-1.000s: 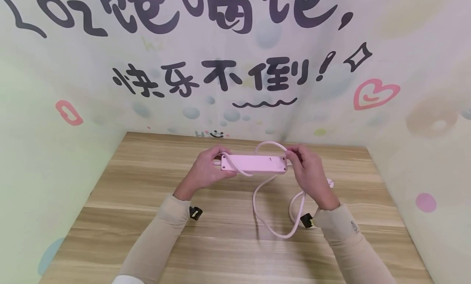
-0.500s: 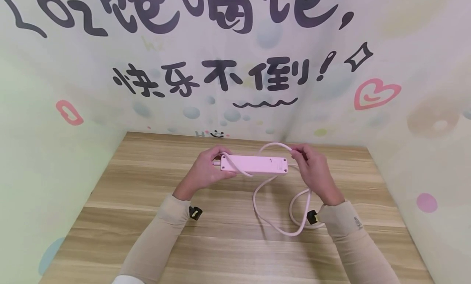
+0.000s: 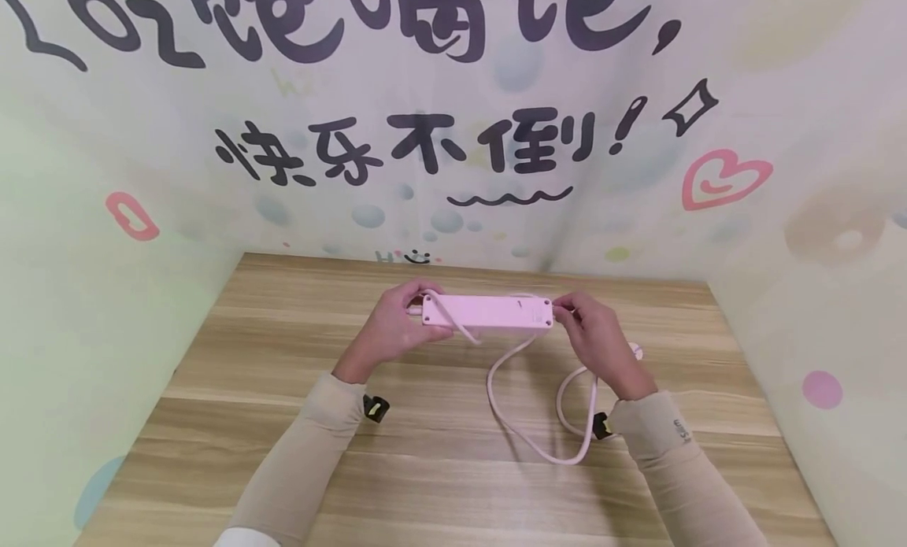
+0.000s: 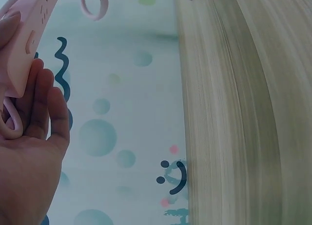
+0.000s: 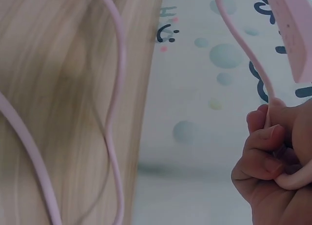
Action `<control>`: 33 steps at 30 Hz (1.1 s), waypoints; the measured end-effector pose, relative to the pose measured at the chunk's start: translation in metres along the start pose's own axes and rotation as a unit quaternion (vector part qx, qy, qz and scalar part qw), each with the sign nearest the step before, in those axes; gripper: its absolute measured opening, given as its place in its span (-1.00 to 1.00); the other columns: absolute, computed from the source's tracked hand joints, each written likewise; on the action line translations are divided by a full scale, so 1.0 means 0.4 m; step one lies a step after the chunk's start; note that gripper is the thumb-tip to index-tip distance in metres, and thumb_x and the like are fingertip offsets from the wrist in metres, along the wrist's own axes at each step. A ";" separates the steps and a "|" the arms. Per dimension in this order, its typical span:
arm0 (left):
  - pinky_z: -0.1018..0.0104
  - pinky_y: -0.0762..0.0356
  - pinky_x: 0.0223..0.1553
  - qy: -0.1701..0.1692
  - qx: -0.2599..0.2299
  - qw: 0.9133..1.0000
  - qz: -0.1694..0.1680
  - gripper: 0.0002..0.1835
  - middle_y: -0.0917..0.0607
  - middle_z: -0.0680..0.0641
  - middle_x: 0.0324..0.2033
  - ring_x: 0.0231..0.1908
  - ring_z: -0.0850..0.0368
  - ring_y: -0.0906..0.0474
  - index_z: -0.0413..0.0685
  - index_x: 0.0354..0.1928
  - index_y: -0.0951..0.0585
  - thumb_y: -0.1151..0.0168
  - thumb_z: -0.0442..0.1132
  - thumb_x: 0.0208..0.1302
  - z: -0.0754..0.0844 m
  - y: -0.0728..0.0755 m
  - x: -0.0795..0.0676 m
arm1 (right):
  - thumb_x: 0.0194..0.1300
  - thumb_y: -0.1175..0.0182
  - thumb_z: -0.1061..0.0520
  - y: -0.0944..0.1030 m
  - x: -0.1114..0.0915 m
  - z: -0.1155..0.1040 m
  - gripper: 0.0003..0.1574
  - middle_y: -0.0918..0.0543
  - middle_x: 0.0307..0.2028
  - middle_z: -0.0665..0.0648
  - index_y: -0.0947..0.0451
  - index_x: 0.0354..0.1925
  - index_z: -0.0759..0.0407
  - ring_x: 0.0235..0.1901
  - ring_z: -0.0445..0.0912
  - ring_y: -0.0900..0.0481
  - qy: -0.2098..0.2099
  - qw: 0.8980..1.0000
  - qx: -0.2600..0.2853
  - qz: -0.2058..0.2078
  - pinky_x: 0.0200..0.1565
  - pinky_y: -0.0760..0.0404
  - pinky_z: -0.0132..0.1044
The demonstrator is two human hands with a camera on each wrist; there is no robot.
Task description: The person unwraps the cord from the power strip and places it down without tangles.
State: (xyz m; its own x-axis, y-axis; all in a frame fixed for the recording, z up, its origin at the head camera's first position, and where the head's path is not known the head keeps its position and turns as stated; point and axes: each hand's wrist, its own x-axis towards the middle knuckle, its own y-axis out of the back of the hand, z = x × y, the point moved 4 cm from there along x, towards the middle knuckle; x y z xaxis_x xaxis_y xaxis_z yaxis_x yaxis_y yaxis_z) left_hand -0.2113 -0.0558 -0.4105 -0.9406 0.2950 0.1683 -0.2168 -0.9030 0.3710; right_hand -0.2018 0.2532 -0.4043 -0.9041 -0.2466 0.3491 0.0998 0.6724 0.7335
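Observation:
A pink power strip [image 3: 487, 312] is held above the wooden table [image 3: 283, 421], long side level. My left hand [image 3: 395, 327] grips its left end; the strip's end [image 4: 27, 37] shows by the fingers in the left wrist view. My right hand [image 3: 591, 338] sits at the strip's right end and pinches the pink cord [image 5: 241, 45] between curled fingers. The cord [image 3: 527, 433] hangs from the strip and loops down onto the table between my forearms. A white plug [image 3: 636, 351] lies just right of the right hand.
Painted walls with bubbles and dark lettering [image 3: 418, 149] close in the table at the back and on both sides. Small black wrist devices [image 3: 375, 409] sit on both beige sleeves.
The cord loop that arched above the strip's right end has been drawn down behind it. The right hand moved closer to the strip's end. The strip is slightly higher.

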 end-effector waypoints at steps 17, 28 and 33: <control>-0.06 -0.63 0.12 0.020 0.012 1.000 0.011 -0.44 -0.70 -0.14 0.03 0.03 -0.13 -0.63 -0.04 0.08 -0.60 -0.59 -0.32 -0.02 -0.013 0.010 0.004 | 0.45 -0.22 0.22 -0.051 -0.080 -0.006 -0.92 -0.66 -0.34 0.01 -0.64 -0.14 0.17 -0.41 -0.24 -0.45 0.024 0.998 -0.011 -0.053 -0.36 -0.51 -0.38; -0.07 -0.66 0.12 -0.006 0.015 1.000 0.017 -0.45 -0.70 -0.20 0.00 0.01 -0.15 -0.66 -0.11 0.06 -0.58 -0.59 -0.31 -0.01 -0.029 0.006 0.008 | 0.40 -0.26 0.25 -0.051 -0.121 -0.064 -0.91 -0.62 -0.41 -0.04 -0.65 -0.14 0.16 -0.46 -0.31 -0.39 0.068 0.996 0.013 -0.063 -0.42 -0.48 -0.45; -0.06 -0.66 0.13 -0.009 0.020 1.000 0.018 -0.43 -0.70 -0.20 0.00 0.01 -0.17 -0.66 -0.15 0.07 -0.57 -0.60 -0.33 -0.02 -0.036 0.002 0.010 | 0.40 -0.26 0.26 -0.026 -0.126 -0.096 -0.89 -0.56 -0.41 -0.13 -0.63 -0.14 0.08 -0.46 -0.34 -0.37 0.091 0.994 0.019 -0.053 -0.41 -0.46 -0.47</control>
State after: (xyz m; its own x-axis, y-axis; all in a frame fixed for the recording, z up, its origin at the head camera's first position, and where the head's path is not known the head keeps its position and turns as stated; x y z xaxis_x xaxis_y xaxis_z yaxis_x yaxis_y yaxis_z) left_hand -0.2191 -0.0598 -0.4227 -0.9428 0.2686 0.1975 -0.1723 -0.8998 0.4009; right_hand -0.1415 0.2320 -0.4070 -0.8175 -0.4381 0.3737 -0.0115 0.6612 0.7501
